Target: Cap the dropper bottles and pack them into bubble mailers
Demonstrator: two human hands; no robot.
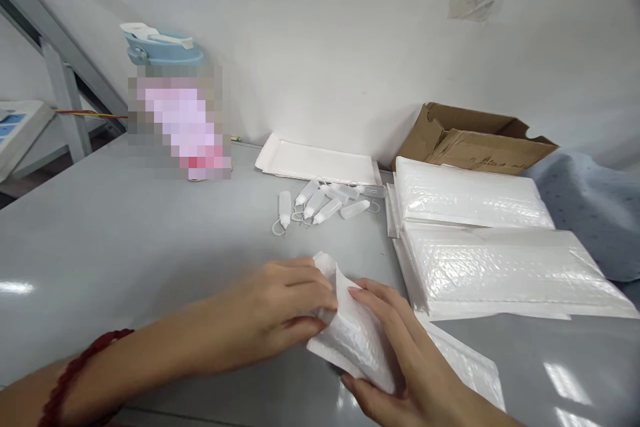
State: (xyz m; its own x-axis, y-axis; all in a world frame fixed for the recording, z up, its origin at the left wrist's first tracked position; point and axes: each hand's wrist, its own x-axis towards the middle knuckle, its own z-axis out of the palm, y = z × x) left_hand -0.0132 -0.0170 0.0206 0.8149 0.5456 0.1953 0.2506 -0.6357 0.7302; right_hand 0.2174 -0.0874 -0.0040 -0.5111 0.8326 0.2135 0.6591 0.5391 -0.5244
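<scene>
A white bubble mailer point(357, 337) is held above the grey table, its mouth facing up and to the left. My right hand point(400, 347) wraps around its right side, thumb below and fingers on top. At the mouth, my left hand point(295, 303) has its bent fingers and thumb closed on the edge. Whether anything else sits inside those fingers is hidden. Beyond my hands lie several small translucent squeeze bottles point(327, 210) with white tips and looped cap cords. Part of another bubble mailer point(473, 363) lies flat beneath my right forearm.
Stacks of white bubble mailers point(480, 267) cover the right side, before an open cardboard box point(480, 140). More flat mailers point(315, 161) lie against the wall. At the back left are a pixelated pink item point(185, 123) and a blue lidded container point(165, 50). Light-blue cloth point(590, 207) lies far right.
</scene>
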